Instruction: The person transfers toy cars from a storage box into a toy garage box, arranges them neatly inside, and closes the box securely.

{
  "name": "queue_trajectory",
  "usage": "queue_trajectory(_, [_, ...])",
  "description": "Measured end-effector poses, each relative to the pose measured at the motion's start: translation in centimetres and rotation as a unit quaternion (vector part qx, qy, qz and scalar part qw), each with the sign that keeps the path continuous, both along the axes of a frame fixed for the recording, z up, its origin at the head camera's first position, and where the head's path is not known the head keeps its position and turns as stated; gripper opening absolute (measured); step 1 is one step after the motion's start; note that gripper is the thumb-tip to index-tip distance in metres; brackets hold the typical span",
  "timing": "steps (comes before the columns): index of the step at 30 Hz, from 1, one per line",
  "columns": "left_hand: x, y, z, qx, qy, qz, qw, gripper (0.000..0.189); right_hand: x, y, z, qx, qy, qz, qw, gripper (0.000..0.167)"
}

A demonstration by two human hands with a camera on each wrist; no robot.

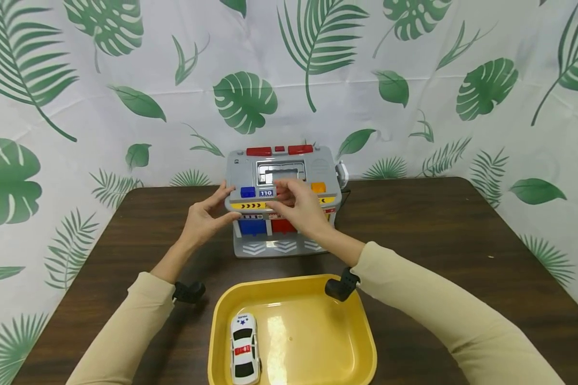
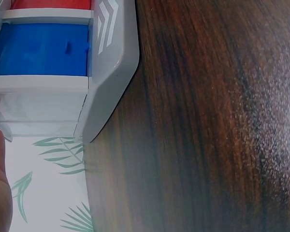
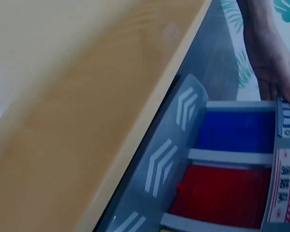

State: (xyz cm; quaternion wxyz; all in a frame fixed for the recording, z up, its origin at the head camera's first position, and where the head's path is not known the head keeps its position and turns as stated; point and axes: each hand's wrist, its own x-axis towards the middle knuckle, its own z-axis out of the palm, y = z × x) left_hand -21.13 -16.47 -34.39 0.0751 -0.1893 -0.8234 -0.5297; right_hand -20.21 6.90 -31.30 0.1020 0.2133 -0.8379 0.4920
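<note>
A grey toy garage (image 1: 289, 248) with red lights on top, a blue door (image 1: 253, 227) and a red door (image 1: 283, 226) stands against the patterned cloth. My left hand (image 1: 199, 220) holds its left corner, fingers on the upper edge and thumb at the front; in the right wrist view that hand (image 3: 273, 63) also shows on the blue-door end. Over the middle of the roof's front edge is my right hand (image 1: 301, 207), fingers loosely bent, thumb apart from them and nothing visible between. Whether its fingertips touch the roof cannot be seen.
A yellow tray (image 1: 366, 342) lies on the dark wooden table (image 1: 438, 256), in front of the garage. On the tray's left side is a white toy police car (image 1: 243, 350). A grey-white part (image 1: 342, 174) sticks out at the garage's right side.
</note>
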Motion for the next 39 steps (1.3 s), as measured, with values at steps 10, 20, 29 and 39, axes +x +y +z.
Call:
queue_trajectory(10, [0.0,0.1,0.0,0.001,0.003,-0.003,1.0,0.058,-0.1,-1.8,-0.3,0.109,0.03,-0.006,0.9936,0.049])
queue_trajectory(20, [0.0,0.1,-0.1,0.01,0.013,-0.01,0.9998,0.058,-0.3,-2.9,-0.7,0.144,0.06,-0.027,0.9874,0.05])
queue_trajectory(29, [-0.1,0.1,-0.3,0.025,0.019,-0.018,0.9993,0.057,-0.2,-3.5,-1.0,0.157,0.084,-0.047,0.983,0.047])
queue_trajectory(39, [-0.1,0.0,-0.4,0.027,0.024,-0.019,0.9992,0.056,-0.3,-3.8,-1.3,0.16,0.084,-0.049,0.9824,0.048])
